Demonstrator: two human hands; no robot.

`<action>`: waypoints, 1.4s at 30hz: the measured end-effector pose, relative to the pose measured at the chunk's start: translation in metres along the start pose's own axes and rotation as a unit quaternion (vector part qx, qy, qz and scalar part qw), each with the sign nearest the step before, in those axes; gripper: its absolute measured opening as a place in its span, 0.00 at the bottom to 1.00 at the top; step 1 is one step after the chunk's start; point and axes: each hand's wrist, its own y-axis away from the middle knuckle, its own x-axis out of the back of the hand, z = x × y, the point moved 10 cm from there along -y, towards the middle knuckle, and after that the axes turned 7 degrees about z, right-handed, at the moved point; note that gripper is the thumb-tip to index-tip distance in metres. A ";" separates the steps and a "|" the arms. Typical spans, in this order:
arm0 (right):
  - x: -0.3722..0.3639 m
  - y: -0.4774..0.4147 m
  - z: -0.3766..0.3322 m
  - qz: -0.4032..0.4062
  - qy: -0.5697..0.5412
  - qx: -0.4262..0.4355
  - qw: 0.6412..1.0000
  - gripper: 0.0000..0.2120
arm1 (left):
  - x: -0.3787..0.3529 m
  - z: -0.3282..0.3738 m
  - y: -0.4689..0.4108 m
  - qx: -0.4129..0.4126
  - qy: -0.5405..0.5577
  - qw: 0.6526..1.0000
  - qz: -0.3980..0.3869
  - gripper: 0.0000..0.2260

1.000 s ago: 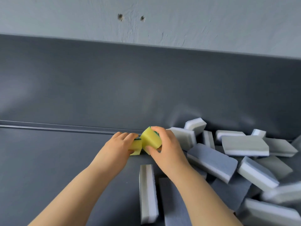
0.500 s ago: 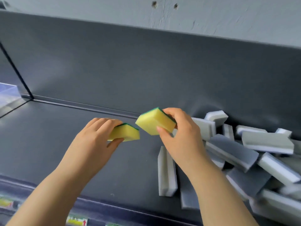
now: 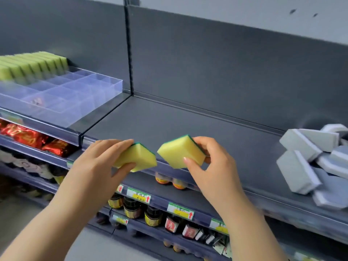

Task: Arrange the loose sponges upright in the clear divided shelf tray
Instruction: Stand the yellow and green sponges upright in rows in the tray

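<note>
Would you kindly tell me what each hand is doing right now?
Left hand: holding a yellow sponge.
Right hand: holding another yellow sponge.

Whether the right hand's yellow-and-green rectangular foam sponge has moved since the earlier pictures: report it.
Yes: the yellow-and-green foam sponge moved left, away from the grey-and-white sponge pile.

Even soft light, motion blur, edges bowed

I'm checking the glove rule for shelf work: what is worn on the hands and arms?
Nothing that shows. The left hand and right hand are bare: no gloves, rings or watch. The left forearm and right forearm are bare to the picture's edge; no sleeve is in view.
</note>
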 end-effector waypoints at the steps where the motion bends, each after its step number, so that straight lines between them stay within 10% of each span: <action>1: -0.014 0.002 -0.011 -0.011 -0.006 0.001 1.000 0.18 | 0.012 -0.013 0.007 0.012 -0.003 1.000 0.002 0.20; 32: -0.318 -0.193 -0.173 -0.123 -0.161 0.089 0.975 0.19 | 0.127 -0.337 -0.101 0.114 -0.126 0.978 0.122 0.20; 42: -0.366 -0.211 -0.219 -0.012 -0.097 0.069 0.993 0.17 | 0.140 -0.452 -0.163 0.067 -0.045 0.989 0.127 0.21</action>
